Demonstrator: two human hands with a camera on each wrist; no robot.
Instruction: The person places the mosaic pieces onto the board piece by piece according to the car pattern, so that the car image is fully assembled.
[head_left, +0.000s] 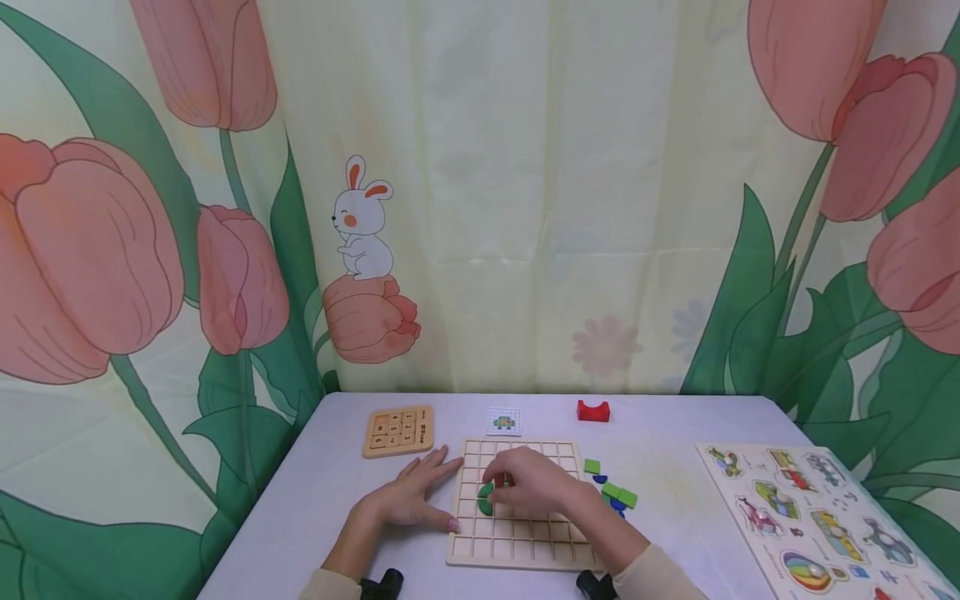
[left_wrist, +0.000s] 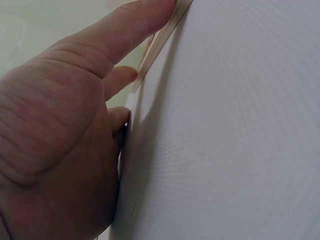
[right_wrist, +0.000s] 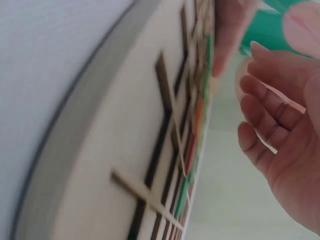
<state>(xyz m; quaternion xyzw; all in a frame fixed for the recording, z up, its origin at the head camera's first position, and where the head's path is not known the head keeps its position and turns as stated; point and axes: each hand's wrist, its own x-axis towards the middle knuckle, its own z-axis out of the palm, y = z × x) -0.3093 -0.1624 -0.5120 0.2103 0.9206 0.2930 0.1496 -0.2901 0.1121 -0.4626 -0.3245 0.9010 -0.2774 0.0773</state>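
A wooden grid board [head_left: 525, 550] lies on the table, with green, orange and red pieces showing in its cells in the right wrist view. Over its left half, my right hand [head_left: 536, 482] reaches in with bent fingers, thumb and forefinger pinching a rounded green block [head_left: 485, 500]. The fingers partly cover this block. My left hand [head_left: 412, 493] is spread flat at the board's left side. Its thumb [left_wrist: 135, 25] and a fingertip touch the wooden edge.
Loose green blocks [head_left: 628, 498] and blue blocks lie right of the board. Behind it are a small turtle pattern card [head_left: 504, 421], a wooden number tray [head_left: 397, 431] and a red notched block [head_left: 593, 411]. A picture-puzzle sheet [head_left: 765, 542] covers the table's right side.
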